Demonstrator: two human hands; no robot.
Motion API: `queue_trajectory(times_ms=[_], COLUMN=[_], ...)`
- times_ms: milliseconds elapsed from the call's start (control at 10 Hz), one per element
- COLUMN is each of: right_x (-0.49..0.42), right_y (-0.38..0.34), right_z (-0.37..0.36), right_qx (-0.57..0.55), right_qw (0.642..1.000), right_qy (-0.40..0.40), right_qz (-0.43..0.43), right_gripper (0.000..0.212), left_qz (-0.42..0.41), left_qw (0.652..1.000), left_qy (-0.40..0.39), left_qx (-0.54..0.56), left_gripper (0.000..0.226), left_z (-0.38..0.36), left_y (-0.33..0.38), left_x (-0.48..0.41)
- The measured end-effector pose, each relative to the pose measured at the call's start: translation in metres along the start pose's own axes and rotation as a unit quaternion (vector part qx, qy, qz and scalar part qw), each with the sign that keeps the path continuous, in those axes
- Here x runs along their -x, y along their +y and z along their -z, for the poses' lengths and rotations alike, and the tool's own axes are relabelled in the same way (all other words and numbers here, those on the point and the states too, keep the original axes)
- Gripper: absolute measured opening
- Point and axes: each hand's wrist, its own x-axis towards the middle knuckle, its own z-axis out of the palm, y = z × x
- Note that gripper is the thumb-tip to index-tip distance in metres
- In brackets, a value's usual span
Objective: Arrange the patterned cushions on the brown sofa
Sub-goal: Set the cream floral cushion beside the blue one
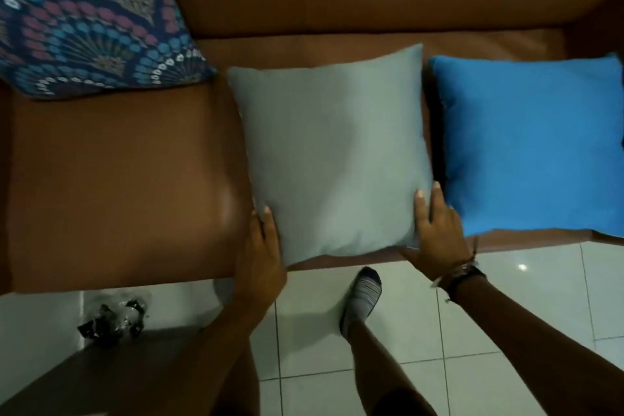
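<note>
A plain grey cushion [332, 152] lies flat on the seat of the brown sofa [118, 179], near its front edge. My left hand [261, 246] grips the cushion's near left corner, and my right hand [439, 230] grips its near right corner. A bright blue cushion [530, 145] lies flat just to the right of the grey one. A blue, pink and white patterned cushion [84, 17] leans against the sofa back at the far left.
White floor tiles [506, 297] run in front of the sofa. My foot in a striped sock [363, 297] stands by the sofa's front edge. A dark low table [101, 375] with a crumpled clear wrapper [116, 317] sits at the lower left.
</note>
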Motion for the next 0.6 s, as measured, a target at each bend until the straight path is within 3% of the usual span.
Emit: queue_trajectory(times_ms=[100, 200, 300, 400, 500, 600], right_x=[-0.013, -0.016, -0.033, -0.087, -0.166, -0.229], right_y=[-0.003, 0.002, 0.006, 0.003, -0.008, -0.025], right_z=[0.016, 0.063, 0.143, 0.243, 0.326, 0.370], right_qx=[-0.038, -0.134, -0.169, -0.201, -0.197, -0.285], right_qw=[0.999, 0.979, 0.942, 0.928, 0.952, 0.951], right_qy=[0.011, 0.128, 0.256, 0.265, 0.200, 0.117], right_qz=[0.020, 0.088, 0.137, 0.167, 0.125, 0.006], right_gripper=[0.104, 0.078, 0.055, 0.032, 0.016, 0.017], left_qz=[0.008, -0.009, 0.107, -0.017, 0.004, 0.049], left_qw=[0.999, 0.999, 0.988, 0.955, 0.989, 0.970], left_qy=[0.000, 0.006, 0.113, -0.212, 0.015, 0.051], left_qx=[0.045, 0.047, -0.005, 0.206, 0.149, 0.232], left_gripper=[0.093, 0.070, 0.019, 0.015, 0.038, 0.042], left_z=[0.017, 0.074, 0.180, 0.311, 0.394, 0.414], left_y=[0.004, 0.010, 0.012, 0.033, 0.051, 0.063], left_x=[-0.007, -0.020, -0.049, -0.092, -0.155, -0.196])
